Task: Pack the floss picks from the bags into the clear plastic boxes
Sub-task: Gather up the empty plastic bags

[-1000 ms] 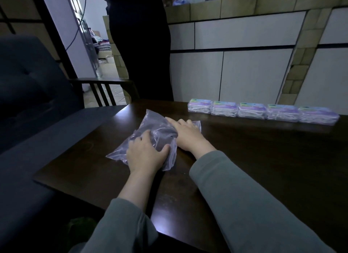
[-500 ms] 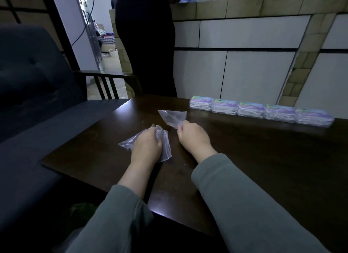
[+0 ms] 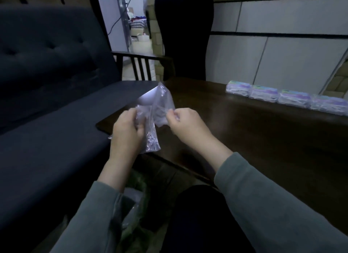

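A crumpled clear plastic bag (image 3: 160, 102) hangs in the air above the near left corner of the dark wooden table (image 3: 254, 132). My left hand (image 3: 127, 128) grips its lower left part. My right hand (image 3: 185, 123) pinches its right edge between thumb and fingers. I cannot tell whether floss picks are inside the bag. Several clear plastic boxes (image 3: 263, 92) with purple and green labels, filled with white floss picks, stand in a row along the table's far right edge.
A dark blue sofa (image 3: 47, 83) with a wooden armrest (image 3: 143, 58) stands left of the table. A person in dark clothes (image 3: 184, 36) stands behind the table's far corner. Plastic bags (image 3: 135, 205) lie on the floor by my knees.
Both hands have lifted the bag off the table and pulled it toward the table's near left corner. The view has swung down and left.
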A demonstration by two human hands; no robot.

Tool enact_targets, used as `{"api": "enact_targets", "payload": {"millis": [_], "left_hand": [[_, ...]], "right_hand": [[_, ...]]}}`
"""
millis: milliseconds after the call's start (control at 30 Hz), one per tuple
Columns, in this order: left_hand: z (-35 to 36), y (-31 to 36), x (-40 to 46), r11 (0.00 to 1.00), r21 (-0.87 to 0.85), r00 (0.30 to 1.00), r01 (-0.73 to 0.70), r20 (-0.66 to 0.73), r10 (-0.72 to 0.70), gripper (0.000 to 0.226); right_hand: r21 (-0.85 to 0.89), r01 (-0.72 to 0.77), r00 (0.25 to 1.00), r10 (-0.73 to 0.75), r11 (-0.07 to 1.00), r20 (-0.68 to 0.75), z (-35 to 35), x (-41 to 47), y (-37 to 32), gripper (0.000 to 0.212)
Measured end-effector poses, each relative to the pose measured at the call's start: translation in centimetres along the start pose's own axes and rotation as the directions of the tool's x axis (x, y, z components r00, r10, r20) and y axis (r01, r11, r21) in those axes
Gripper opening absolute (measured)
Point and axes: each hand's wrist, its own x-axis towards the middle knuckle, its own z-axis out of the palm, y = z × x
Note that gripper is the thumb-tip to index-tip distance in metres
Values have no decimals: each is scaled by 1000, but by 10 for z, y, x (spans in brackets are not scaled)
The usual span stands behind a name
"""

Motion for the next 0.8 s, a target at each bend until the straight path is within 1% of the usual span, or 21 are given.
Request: {"api": "enact_targets", "payload": {"millis": [67,100,167,233,300,333,400,467,533,600,633,667,700,733,800], "left_hand": [[-20,-20,-10,998,15,997,66,-30,-65,20],[-28,-32,-16,992,17,992,122,-32,-122,17],[-38,-61,-32,965,-4,965,262,-18,-262,11],[-41,-89,-51,911,-17,911,413,1,-413,17],[-40,-115,-71,851,3,851,525,35,-525,25],[-39,-126,-81,823,13,821,568,58,-568,25],[-36,-145,-99,767,35,762,641,92,-641,22],[-33,-157,-114,722,55,715,690,108,-691,26],[-30,-166,-124,677,54,670,734,112,-734,30],[-28,-174,-130,636,54,628,769,121,-769,24],[-28,-177,-131,621,74,609,780,140,-781,17],[-27,-179,-132,607,111,584,787,183,-791,9],[-27,-181,-134,597,160,555,786,243,-795,9],[-26,-182,-134,591,219,518,776,313,-796,18],[-25,-182,-135,597,337,457,728,409,-790,38]], "right_hand": [[73,31,999,-34,997,35,34,-10,-19,45],[111,22,998,-28,994,58,55,-16,-26,43],[212,-84,988,54,974,145,101,-31,-32,40],[293,-238,953,165,926,253,142,-44,-28,42],[294,-371,906,274,881,323,175,-51,-18,38],[276,-428,879,326,861,347,189,-53,-13,38],[205,-480,840,381,853,385,215,-55,-3,40],[123,-480,817,391,869,424,235,-59,6,41],[89,-506,791,420,858,444,248,-60,14,38],[56,-544,765,467,837,443,261,-61,23,30],[28,-555,752,487,832,444,266,-62,28,26],[-8,-562,736,504,827,453,269,-63,30,24],[-36,-556,726,507,830,464,274,-64,35,23],[-73,-553,705,513,830,490,274,-66,35,23],[-108,-537,695,512,837,505,275,-66,37,34]]}}
